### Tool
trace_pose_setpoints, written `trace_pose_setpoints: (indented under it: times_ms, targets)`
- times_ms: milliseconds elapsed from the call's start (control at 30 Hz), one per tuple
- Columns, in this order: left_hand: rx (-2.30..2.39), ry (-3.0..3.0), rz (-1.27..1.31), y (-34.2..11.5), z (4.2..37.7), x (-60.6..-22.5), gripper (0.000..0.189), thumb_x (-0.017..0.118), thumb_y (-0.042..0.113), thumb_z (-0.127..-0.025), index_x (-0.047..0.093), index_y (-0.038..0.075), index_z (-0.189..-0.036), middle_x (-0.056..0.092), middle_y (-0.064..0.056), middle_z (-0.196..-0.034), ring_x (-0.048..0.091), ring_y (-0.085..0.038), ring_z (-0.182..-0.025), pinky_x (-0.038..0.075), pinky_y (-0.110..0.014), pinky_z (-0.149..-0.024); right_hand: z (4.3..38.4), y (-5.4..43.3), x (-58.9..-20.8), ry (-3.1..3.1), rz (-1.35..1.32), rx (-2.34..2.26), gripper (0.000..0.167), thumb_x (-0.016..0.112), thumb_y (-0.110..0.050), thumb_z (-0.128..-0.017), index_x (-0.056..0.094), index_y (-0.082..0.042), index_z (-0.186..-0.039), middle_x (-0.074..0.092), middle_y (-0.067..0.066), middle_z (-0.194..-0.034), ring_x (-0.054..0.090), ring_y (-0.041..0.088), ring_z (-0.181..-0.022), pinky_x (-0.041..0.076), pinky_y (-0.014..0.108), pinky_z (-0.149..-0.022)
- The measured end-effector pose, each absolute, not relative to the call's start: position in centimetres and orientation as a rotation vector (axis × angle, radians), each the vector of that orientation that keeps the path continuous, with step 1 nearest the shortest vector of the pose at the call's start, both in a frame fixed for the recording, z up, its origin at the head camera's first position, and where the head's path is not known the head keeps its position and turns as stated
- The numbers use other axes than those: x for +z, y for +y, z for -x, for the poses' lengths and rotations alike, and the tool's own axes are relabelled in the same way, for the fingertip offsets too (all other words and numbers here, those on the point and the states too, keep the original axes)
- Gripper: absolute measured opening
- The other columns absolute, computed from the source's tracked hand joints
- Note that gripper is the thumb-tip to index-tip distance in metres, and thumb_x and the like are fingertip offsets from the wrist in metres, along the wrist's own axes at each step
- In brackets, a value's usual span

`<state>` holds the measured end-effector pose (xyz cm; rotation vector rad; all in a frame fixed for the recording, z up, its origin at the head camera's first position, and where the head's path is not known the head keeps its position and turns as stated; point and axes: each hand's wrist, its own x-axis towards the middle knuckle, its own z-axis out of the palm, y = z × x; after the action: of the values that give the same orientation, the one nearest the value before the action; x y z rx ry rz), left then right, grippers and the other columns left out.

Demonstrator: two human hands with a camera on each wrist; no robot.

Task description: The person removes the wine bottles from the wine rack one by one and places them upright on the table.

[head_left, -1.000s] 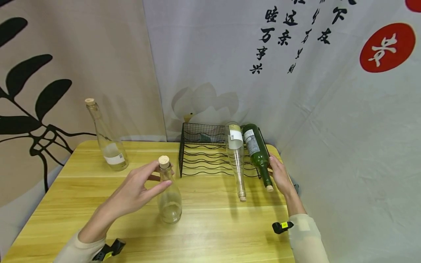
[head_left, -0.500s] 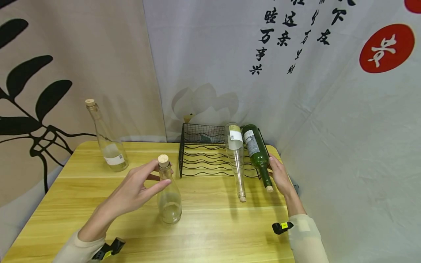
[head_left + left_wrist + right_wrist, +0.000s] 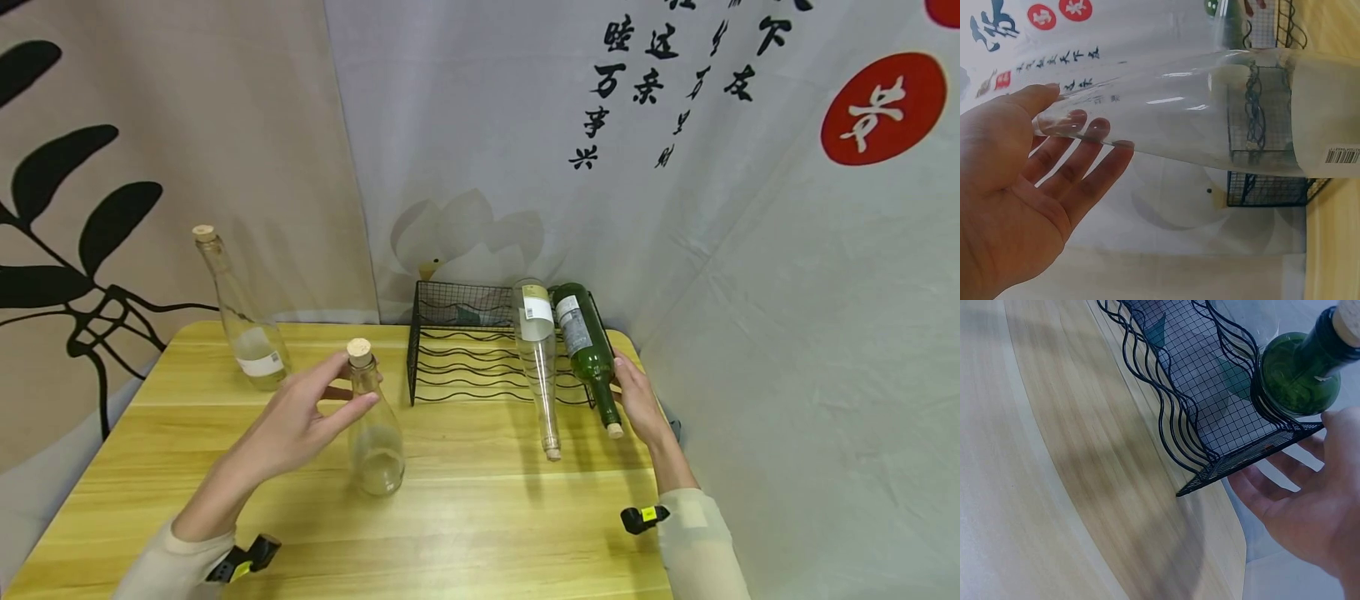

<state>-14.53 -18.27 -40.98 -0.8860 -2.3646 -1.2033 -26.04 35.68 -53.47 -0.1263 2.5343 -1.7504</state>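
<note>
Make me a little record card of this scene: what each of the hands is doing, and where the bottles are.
Left hand: holds a clear, corked glass bottle by its neck
Right hand: rests against the end of a black metal wire rack
In the rack: a clear, labelled glass bottle and a dark green glass bottle, lying down, corks frontward
Standing at back left: a tall, clear, corked glass bottle
Surface: yellow wood-grained table

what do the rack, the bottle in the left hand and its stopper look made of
Rack: probably metal with a black coating, judging by the thin wavy wires and fine mesh.
Bottle: likely glass, clear and glossy, with bright highlights and the rack visible through it; clear plastic can't be ruled out.
Stopper: looks like cork, tan and matte; possibly imitation.
</note>
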Motion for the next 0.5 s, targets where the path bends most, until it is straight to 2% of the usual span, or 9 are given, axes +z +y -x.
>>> trace_pose_setpoints:
  times_ms: [167, 300, 400, 500]
  targets:
    - [-1.185, -2.373, 0.851, -18.8, 15.0, -41.0, 0.036, 0.080, -0.005, -0.101, 0.068, 0.012, -0.130, 0.080, 0.001, -0.114, 0.076, -0.006, -0.108, 0.072, -0.025, -0.088, 26.1, 35.7, -53.5, 2.532, 0.126, -1.754, 0.069, 0.026, -0.052, -0.124, 0.023, -0.014, -0.181, 0.042, 0.021, -0.179, 0.054, 0.036, -0.153, 0.047, 0.065, -0.129]
    - [-1.152, -2.384, 0.805, -19.2, 15.5, -41.1, 0.035, 0.081, -0.003, -0.101, 0.069, 0.012, -0.130, 0.080, 0.003, -0.113, 0.075, -0.005, -0.107, 0.072, -0.025, -0.087, 26.1, 35.7, -53.4, 2.526, 0.117, -1.755, 0.069, 0.026, -0.052, -0.124, 0.023, -0.014, -0.181, 0.043, 0.022, -0.178, 0.060, 0.019, -0.145, 0.049, 0.061, -0.128]
    - [-1.129, -2.387, 0.776, -19.6, 15.8, -41.0, 0.037, 0.081, -0.003, -0.101, 0.069, 0.011, -0.133, 0.081, 0.003, -0.113, 0.075, -0.004, -0.107, 0.072, -0.027, -0.086, 26.1, 35.7, -53.4, 2.521, 0.111, -1.757, 0.068, 0.026, -0.052, -0.124, 0.024, -0.014, -0.181, 0.044, 0.021, -0.178, 0.060, 0.013, -0.141, 0.049, 0.060, -0.128]
    - [-1.112, -2.392, 0.751, -19.9, 16.1, -41.0, 0.038, 0.081, -0.002, -0.101, 0.068, 0.010, -0.135, 0.081, 0.001, -0.114, 0.075, -0.006, -0.108, 0.072, -0.026, -0.087, 26.2, 35.7, -53.4, 2.511, 0.115, -1.768, 0.069, 0.025, -0.052, -0.124, 0.022, -0.013, -0.181, 0.042, 0.022, -0.179, 0.056, 0.029, -0.151, 0.046, 0.065, -0.129]
